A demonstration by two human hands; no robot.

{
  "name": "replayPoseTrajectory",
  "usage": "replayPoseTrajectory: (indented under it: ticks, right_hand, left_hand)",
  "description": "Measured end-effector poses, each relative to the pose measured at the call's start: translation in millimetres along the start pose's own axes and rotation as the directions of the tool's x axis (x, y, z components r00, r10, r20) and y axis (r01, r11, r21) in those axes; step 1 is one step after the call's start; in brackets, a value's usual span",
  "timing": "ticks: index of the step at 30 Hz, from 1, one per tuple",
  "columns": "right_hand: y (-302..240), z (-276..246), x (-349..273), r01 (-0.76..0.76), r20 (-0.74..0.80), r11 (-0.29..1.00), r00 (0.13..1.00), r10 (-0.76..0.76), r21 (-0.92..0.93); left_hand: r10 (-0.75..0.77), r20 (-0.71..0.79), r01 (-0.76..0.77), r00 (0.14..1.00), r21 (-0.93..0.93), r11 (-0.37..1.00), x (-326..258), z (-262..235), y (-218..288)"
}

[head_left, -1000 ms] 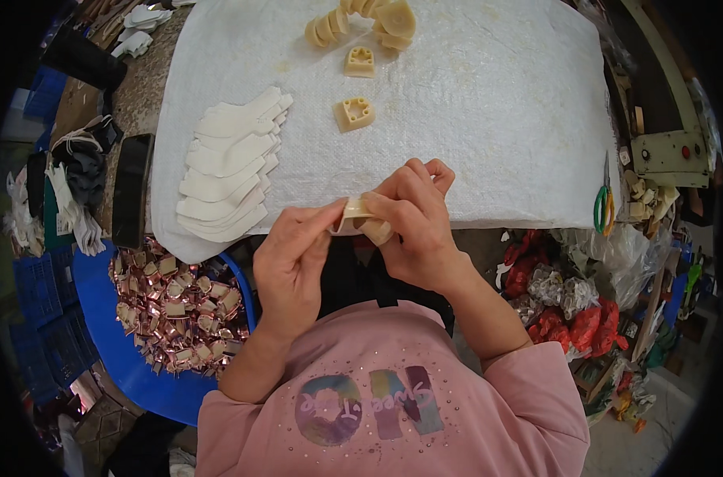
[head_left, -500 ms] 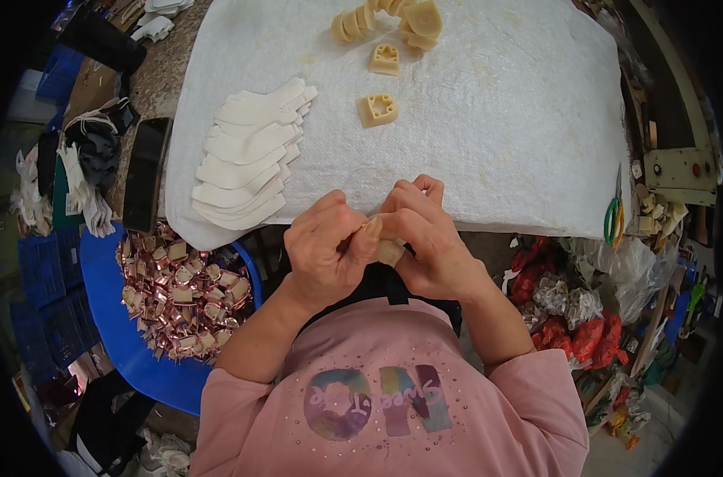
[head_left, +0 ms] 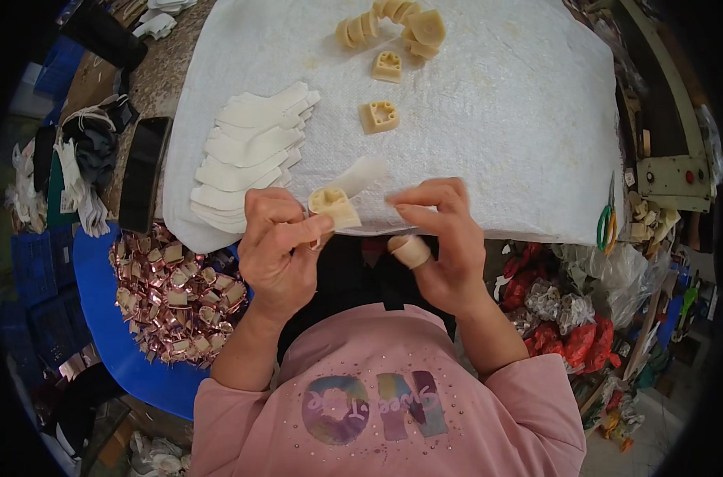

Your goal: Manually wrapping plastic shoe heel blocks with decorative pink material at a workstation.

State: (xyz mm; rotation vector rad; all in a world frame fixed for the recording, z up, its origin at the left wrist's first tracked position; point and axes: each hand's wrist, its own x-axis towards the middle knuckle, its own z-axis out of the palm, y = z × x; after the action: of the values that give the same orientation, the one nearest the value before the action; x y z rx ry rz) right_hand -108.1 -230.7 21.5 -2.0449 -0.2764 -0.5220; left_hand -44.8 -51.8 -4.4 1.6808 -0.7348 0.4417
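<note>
My left hand is closed around a beige plastic shoe heel with a hollow, ribbed top, held over the table's near edge. A cream covering piece lies against the heel; one end sticks out beyond it toward the far right. Apart from the heel, my right hand has its fingers spread with nothing between them. A beige band wraps its thumb. Overlapping white cut pieces lie in a fanned stack left of centre. Two loose heels, a nearer one and a farther one, sit ahead of my hands.
More heels form a curved row at the far side of the white-covered table. A dark phone lies at left. Below it, a blue tub holds many metallic-pink pieces. Scissors hang near the right edge, above plastic bags.
My hands were close together, pinching the work between them. They have since parted: the left has kept the heel and cover, while the right has moved rightward and opened.
</note>
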Motion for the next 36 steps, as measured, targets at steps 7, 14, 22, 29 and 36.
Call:
replayPoseTrajectory:
  ticks: [7,14,22,29,36]
  right_hand:
    - [-1,24,-26,-0.399,0.070,0.463,0.812,0.580,0.791]
    - [0,15,-36,-0.331,0.045,0.414,0.823,0.566,0.848]
    - [-8,10,-23,-0.464,0.075,0.698,0.857,0.510,0.546]
    - [-7,1,-12,-0.483,0.198,0.865,0.869,0.454,0.136]
    - [29,-12,-4,-0.709,0.551,0.396,0.704,0.448,0.584]
  left_hand:
    - [0.006,-0.017,-0.010,1.000,-0.238,0.971,0,18,21]
    - [0.169,0.205,-0.159,0.964,-0.063,0.985,-4,20,13]
    - [0.213,0.330,-0.288,0.919,0.196,0.937,2,28,24]
    - [0.013,0.351,-0.074,0.936,0.159,0.985,-3,18,16]
    - [-0.203,0.294,0.311,0.934,-0.389,0.867,-14,23,11]
